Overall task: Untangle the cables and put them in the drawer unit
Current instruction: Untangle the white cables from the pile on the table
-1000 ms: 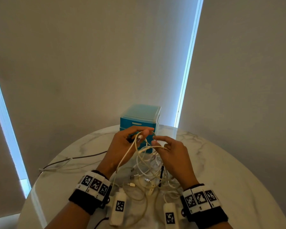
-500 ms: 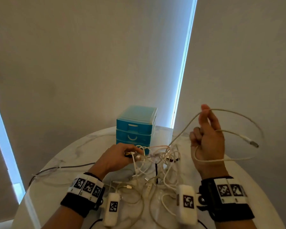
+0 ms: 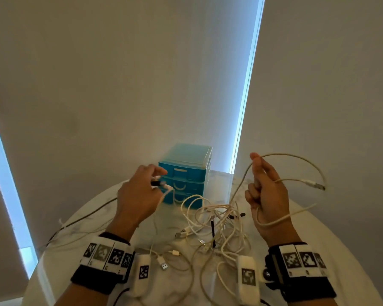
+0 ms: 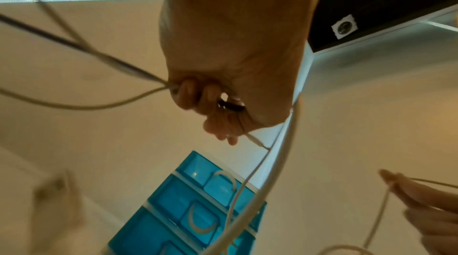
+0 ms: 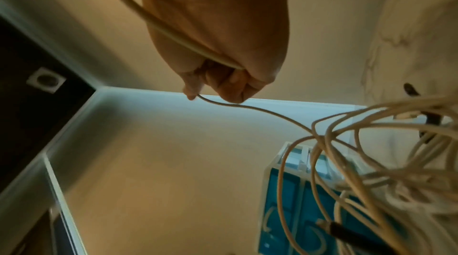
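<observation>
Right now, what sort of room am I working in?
Probably a home or small office room, not a workshop: a round white marble-patterned table stands close against plain grey roller blinds with daylight at their edges, and a small blue plastic drawer unit sits on the table behind loose white charging cables.

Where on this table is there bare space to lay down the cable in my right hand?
Bare marble table shows at the right, between the right hand and the table's edge. A smaller bare patch lies left of the drawer unit, beyond the grey cable. The middle is crowded: the cable tangle fills it from the drawer unit toward the wrists.
</observation>
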{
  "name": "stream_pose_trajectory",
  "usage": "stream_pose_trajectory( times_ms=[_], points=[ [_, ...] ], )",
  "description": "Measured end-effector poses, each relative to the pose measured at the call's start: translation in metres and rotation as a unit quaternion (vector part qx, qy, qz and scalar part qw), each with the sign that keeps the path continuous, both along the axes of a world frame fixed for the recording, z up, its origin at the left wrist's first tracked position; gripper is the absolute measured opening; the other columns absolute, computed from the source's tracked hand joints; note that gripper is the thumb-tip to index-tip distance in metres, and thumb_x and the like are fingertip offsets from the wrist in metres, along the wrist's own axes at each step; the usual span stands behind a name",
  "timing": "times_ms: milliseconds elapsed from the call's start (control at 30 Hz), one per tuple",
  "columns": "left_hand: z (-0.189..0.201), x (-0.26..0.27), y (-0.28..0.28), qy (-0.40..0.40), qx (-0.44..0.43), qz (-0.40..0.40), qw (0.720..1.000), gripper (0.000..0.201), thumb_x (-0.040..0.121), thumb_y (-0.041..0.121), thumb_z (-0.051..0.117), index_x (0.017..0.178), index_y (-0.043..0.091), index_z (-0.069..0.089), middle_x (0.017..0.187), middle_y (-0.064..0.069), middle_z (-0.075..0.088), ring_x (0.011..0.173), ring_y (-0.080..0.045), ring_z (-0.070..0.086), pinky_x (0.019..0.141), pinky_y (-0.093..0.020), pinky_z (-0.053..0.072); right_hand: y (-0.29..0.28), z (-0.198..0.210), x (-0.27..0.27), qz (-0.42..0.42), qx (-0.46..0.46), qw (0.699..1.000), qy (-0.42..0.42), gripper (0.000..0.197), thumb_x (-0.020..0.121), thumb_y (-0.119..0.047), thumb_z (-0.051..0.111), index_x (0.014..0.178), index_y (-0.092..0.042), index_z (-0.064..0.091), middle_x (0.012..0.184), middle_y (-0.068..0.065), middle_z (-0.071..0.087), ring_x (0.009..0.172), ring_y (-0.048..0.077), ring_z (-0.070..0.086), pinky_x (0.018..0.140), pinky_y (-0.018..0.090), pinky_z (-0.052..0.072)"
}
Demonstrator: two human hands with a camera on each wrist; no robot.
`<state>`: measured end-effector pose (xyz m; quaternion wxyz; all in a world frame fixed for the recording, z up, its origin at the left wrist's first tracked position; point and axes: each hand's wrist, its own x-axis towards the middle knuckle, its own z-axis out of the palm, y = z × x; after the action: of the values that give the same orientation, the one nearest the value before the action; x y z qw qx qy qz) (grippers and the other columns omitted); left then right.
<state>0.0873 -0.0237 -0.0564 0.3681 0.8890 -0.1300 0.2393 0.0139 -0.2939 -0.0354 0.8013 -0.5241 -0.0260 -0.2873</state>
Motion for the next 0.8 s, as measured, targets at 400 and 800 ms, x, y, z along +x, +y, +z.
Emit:
stream_pose_trajectory(
  times_ms=[400, 800],
  points=[
    [0.005, -0.015, -0.032, 0.066, -0.210, -0.291, 0.931, 0.050, 0.098, 0.001, 0.065, 0.131, 0.039, 0.066, 0.133, 0.007, 0.058, 0.116, -0.008, 0.069, 0.101, -0.026, 0.055, 0.048, -0.017, 0.009, 0.138, -0.107, 0.980, 0.098, 0.033, 0.114, -0.035, 0.045, 0.103, -0.009, 0.062, 0.066, -0.001, 0.040, 0.046, 0.008, 0.027, 0.042, 0.022, 0.022],
    [-0.015, -0.018, -0.069, 0.115, 0.000, -0.289, 0.951, 0.050, 0.083, 0.083, 0.054, 0.116, 0.049, 0.070, 0.110, 0.018, 0.069, 0.101, -0.001, 0.068, 0.095, -0.030, 0.060, 0.034, 0.024, -0.027, 0.306, 0.084, 0.945, -0.078, 0.038, 0.113, -0.035, 0.037, 0.097, -0.015, 0.065, 0.069, -0.001, 0.036, 0.056, 0.011, 0.016, 0.048, 0.024, 0.020]
  ],
)
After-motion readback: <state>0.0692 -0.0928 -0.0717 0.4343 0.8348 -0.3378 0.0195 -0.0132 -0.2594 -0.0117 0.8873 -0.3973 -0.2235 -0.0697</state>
